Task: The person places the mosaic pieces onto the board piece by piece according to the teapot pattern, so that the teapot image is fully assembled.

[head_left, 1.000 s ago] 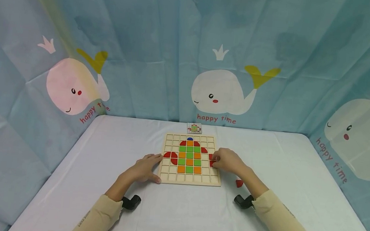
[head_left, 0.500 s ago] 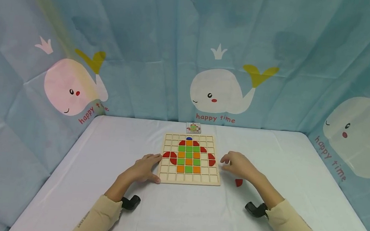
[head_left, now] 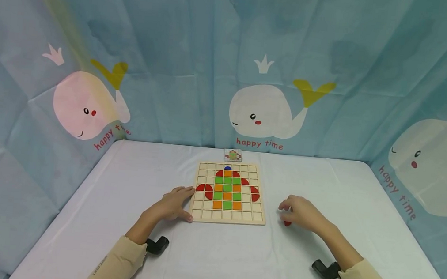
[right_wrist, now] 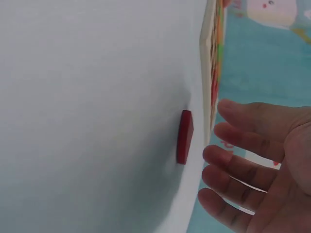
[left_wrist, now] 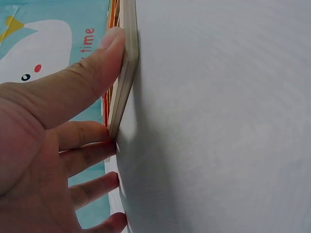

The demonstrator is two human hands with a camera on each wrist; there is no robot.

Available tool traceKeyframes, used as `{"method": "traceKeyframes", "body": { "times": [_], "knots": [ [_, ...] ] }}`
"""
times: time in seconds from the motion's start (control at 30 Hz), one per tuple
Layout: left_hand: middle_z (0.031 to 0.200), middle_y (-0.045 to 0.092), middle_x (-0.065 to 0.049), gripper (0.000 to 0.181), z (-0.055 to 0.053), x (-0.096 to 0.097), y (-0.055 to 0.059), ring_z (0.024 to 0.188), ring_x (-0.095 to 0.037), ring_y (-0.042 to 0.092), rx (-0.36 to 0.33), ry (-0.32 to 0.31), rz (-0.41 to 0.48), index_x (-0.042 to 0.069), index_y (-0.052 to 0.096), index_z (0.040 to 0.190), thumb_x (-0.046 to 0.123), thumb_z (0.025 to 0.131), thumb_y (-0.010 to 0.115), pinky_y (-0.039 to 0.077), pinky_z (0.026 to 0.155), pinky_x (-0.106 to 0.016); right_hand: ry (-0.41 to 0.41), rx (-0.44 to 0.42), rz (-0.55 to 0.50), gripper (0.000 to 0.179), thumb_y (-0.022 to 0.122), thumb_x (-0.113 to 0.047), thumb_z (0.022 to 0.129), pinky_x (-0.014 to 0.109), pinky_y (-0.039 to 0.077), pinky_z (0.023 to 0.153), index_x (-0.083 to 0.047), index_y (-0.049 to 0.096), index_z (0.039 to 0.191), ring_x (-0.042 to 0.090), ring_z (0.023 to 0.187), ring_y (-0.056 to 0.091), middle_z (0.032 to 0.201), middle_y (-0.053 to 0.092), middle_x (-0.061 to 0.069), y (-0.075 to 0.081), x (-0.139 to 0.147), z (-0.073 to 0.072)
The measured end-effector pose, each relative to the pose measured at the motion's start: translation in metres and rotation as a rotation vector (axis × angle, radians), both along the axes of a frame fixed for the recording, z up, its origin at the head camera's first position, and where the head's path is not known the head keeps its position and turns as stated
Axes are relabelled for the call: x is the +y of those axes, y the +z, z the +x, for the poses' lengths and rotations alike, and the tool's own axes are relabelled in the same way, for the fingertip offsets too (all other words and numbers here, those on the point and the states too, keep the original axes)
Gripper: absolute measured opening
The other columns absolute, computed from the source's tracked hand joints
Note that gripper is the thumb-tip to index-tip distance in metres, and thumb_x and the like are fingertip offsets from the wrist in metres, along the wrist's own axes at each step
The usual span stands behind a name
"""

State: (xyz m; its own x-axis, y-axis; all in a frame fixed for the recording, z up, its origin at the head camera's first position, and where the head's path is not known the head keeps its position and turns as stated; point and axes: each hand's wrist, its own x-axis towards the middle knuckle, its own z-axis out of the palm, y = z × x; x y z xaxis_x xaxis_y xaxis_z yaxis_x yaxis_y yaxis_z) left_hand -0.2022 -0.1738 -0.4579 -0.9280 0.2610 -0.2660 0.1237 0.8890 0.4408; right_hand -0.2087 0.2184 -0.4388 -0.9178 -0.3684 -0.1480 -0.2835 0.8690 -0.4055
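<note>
A square wooden grid board point(head_left: 204, 215) lies on the table, with green, orange, red and blue pieces in its cells. My left hand point(head_left: 172, 203) rests at the board's left side, fingers spread; in the left wrist view the thumb point(left_wrist: 92, 77) touches the board's edge point(left_wrist: 125, 77) and the index fingertip meets its corner. To the right of the board, my right hand point(head_left: 300, 212) hovers over a loose red quarter-circle piece point(head_left: 287, 223), partly covered in the head view. The right wrist view shows this red piece point(right_wrist: 185, 137) flat on the cloth, apart from the loosely bent fingers point(right_wrist: 233, 170).
A small pattern card point(head_left: 232, 155) lies just behind the board. White cloth covers the table point(head_left: 212, 262). Blue curtains point(head_left: 194, 110) with whale prints stand behind and at both sides. Each wrist wears a black camera mount point(head_left: 325, 270).
My right hand has left the red pieces at the board's right edge and moved right and toward me, over the loose red piece. My left hand stays at the board.
</note>
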Motion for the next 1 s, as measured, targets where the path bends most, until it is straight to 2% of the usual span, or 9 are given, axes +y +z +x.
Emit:
{"method": "traceKeyframes", "body": {
  "times": [0.27,0.7,1.0],
  "knots": [
    [0.157,0.034,-0.014,0.095,0.001,-0.001,0.001,0.146,-0.039,0.024,0.000,-0.006,0.017,0.005,0.038,0.149,0.028,0.070,0.086,0.024,0.113,-0.065,0.019,0.031,0.028,0.021,0.081,-0.017,0.077,0.024,0.043,0.062,-0.008,0.074,0.095,0.010,0.071,0.048,0.081,0.059,-0.004,-0.005,0.008,0.011],
    [0.157,0.035,-0.014,0.094,0.002,-0.001,0.002,0.145,-0.039,0.026,0.008,-0.013,0.026,0.003,0.039,0.148,0.027,0.070,0.086,0.025,0.112,-0.065,0.042,0.068,0.071,0.020,0.082,-0.013,0.075,0.025,0.045,0.064,-0.009,0.074,0.093,0.008,0.072,0.050,0.082,0.059,-0.004,-0.007,0.009,0.019],
    [0.157,0.035,-0.013,0.095,0.001,-0.001,0.002,0.146,-0.039,0.025,0.000,-0.006,0.021,0.004,0.038,0.149,0.028,0.070,0.086,0.025,0.112,-0.065,0.053,0.071,0.063,0.016,0.082,-0.011,0.075,0.023,0.043,0.062,-0.011,0.074,0.089,0.008,0.071,0.048,0.079,0.058,-0.005,-0.008,0.008,0.017]
  ]
}}
